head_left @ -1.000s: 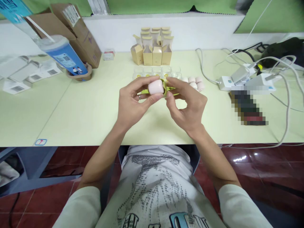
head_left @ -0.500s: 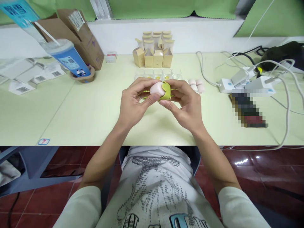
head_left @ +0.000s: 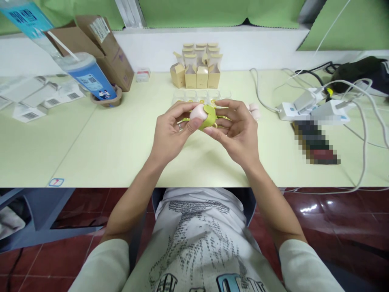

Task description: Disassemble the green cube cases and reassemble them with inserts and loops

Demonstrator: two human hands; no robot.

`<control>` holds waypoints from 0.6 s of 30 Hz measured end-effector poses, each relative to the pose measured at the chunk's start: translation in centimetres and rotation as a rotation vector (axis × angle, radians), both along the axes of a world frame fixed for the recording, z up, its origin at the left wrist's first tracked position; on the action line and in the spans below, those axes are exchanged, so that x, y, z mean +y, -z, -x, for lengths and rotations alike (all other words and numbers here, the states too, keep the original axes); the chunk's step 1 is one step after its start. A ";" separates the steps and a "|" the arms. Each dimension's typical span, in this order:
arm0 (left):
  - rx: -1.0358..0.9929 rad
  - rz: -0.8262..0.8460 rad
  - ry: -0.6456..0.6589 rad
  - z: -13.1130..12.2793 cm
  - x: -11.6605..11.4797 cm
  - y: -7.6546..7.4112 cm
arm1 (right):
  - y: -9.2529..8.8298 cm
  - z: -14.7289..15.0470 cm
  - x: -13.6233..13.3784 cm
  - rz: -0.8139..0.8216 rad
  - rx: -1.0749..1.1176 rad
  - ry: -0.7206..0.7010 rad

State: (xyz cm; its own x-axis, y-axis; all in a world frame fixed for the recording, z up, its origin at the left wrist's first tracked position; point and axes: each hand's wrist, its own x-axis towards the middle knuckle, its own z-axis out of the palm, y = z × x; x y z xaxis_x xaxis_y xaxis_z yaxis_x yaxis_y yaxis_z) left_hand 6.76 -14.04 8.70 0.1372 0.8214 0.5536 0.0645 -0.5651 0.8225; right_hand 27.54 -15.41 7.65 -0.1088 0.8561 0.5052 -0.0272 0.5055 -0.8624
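Left hand [head_left: 170, 134]: pinches the pink case [head_left: 197, 111] at frame centre, steadying it.
Right hand [head_left: 238, 132]: grips the green cover [head_left: 209, 117], pressed against the case.
Behind: clear tray [head_left: 194, 96], small boxes [head_left: 197, 67] within reach.

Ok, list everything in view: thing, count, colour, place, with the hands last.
pink piece: one, pale pink, between both hands
green cover: one, yellow-green, against the pink piece
spare pink pieces: a few, pink, right of the hands, partly hidden
clear tray: one, transparent, behind the hands
small cartons: a cluster, tan, table's far edge
drink cup: one, blue, far left
cardboard box: one, brown, behind the cup
power strip: one, white, right, with cables
table: one, pale yellow-green
left hand: grips the pink piece
right hand: grips the green cover
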 end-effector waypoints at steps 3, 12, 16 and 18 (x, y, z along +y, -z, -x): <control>-0.021 0.049 -0.016 0.1 0.2 0.2 | 0.0 0.0 0.3 0.034 0.021 -0.039; -0.002 0.077 0.057 -0.1 -0.4 -0.2 | -0.4 0.2 -0.1 -0.005 -0.112 -0.063; 0.049 0.101 0.076 -0.1 -0.6 -0.4 | -0.4 0.3 -0.3 -0.149 -0.227 0.059; 0.056 0.139 0.088 0.2 -0.7 -0.5 | -0.6 0.0 -0.4 -0.228 -0.317 0.107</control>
State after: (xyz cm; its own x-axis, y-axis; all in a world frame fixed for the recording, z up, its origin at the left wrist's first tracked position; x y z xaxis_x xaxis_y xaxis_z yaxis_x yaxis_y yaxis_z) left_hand 6.59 -14.71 9.19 0.2392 0.8729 0.4253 0.0673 -0.4519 0.8895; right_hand 27.54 -15.81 8.29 -0.2059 0.7412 0.6389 0.2854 0.6700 -0.6853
